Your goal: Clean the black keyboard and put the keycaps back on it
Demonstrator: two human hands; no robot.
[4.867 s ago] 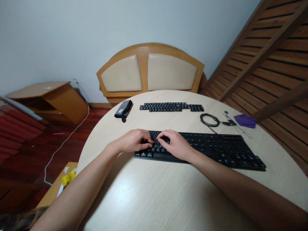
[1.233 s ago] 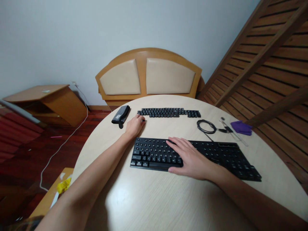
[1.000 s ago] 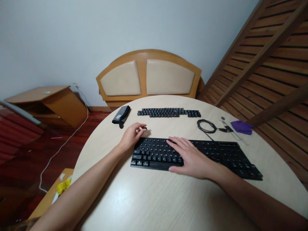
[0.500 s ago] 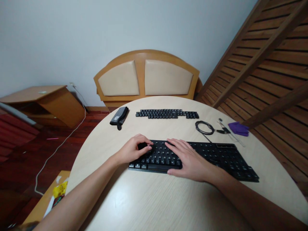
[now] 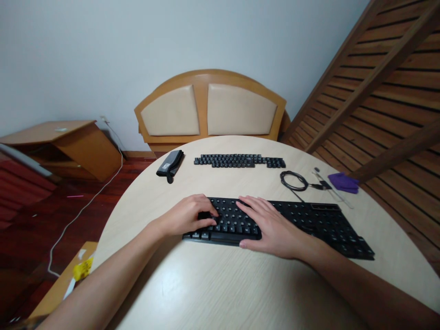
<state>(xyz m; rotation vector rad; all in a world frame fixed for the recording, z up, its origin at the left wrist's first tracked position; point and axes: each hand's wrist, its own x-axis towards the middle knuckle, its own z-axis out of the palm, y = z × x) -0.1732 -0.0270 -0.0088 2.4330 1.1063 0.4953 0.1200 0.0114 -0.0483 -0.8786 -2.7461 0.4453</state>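
One keyboard [image 5: 309, 224] on round table [image 5: 220, 284], pale wall [image 5: 137, 46]

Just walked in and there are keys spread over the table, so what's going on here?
A person is at a round table with both hands on a black keyboard. The left hand curls over its left end, fingers pressed to the keys; whether they hold anything is hidden. The right hand lies flat on the middle keys. Behind lie a row of loose keys, a grey pouch, a coiled cable and a purple cloth.
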